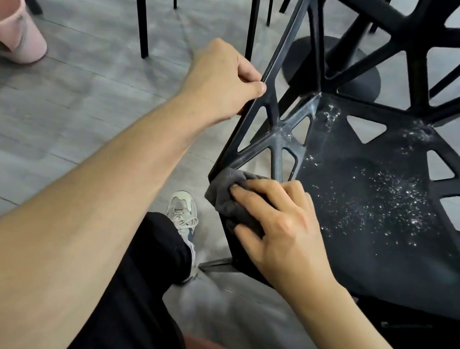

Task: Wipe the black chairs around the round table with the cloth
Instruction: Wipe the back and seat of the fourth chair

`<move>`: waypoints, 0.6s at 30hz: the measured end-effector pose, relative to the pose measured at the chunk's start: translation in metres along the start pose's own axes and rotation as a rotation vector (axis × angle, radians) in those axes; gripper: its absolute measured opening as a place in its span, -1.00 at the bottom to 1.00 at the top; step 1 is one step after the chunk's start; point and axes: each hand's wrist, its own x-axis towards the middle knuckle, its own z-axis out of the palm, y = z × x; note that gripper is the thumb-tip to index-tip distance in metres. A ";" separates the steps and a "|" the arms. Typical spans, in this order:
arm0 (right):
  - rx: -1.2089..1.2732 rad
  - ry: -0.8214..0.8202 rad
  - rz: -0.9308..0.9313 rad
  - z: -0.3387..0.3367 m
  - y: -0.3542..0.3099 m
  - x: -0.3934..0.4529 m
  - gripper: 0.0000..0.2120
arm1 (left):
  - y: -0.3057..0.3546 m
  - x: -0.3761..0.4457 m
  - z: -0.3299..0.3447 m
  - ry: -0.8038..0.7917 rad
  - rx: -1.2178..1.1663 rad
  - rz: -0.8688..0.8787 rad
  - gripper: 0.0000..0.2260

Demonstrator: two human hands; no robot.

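One black openwork plastic chair [376, 205], seat dusted white: left hand [223, 81] grips its side bar; right hand [281, 222] presses grey cloth [225, 192] on seat corner. Pink plastic bin [7, 24] on grey floor [81, 107], well apart.

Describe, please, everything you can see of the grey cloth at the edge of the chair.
The grey cloth is a small, soft, dark grey piece, like microfibre, bunched into a wad. It sits at the front left corner of the black chair, folded over the seat's edge. The right hand presses it there, fingers spread across it and the thumb below, covering much of it. White specks lie on the seat beside it. The left hand holds the chair's frame higher up, clear of the cloth.
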 end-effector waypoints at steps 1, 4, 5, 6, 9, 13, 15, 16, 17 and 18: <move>0.000 0.009 -0.021 -0.001 0.002 -0.004 -0.64 | 0.001 -0.001 0.000 0.009 0.002 0.002 -0.87; 0.021 -0.009 -0.091 0.003 0.000 -0.022 -0.69 | 0.004 -0.005 0.001 0.061 0.033 0.017 -0.92; 0.020 -0.022 -0.115 0.006 -0.002 -0.025 -0.68 | 0.008 -0.007 0.001 0.085 0.059 0.020 -0.93; 0.004 -0.028 -0.134 0.009 -0.003 -0.027 -0.66 | 0.010 -0.009 0.001 0.103 0.090 0.026 -0.93; -0.047 -0.003 -0.162 0.018 -0.001 -0.020 -0.61 | 0.015 -0.012 0.003 0.125 0.180 0.053 -0.93; -0.027 0.098 -0.047 0.029 -0.002 -0.004 -0.64 | 0.010 -0.006 0.001 0.141 0.177 0.022 -0.92; -0.017 0.133 0.137 0.032 0.000 0.007 -0.63 | 0.009 -0.004 0.000 0.142 0.164 0.003 -0.89; -0.015 0.142 0.222 0.031 0.003 0.013 -0.62 | 0.010 -0.004 0.000 0.141 0.175 0.003 -0.87; -0.009 0.154 0.278 0.028 0.007 0.021 -0.62 | 0.010 -0.004 0.000 0.141 0.188 0.004 -0.87; 0.002 0.174 0.305 0.024 0.011 0.029 -0.64 | 0.010 -0.003 -0.001 0.140 0.192 0.005 -0.86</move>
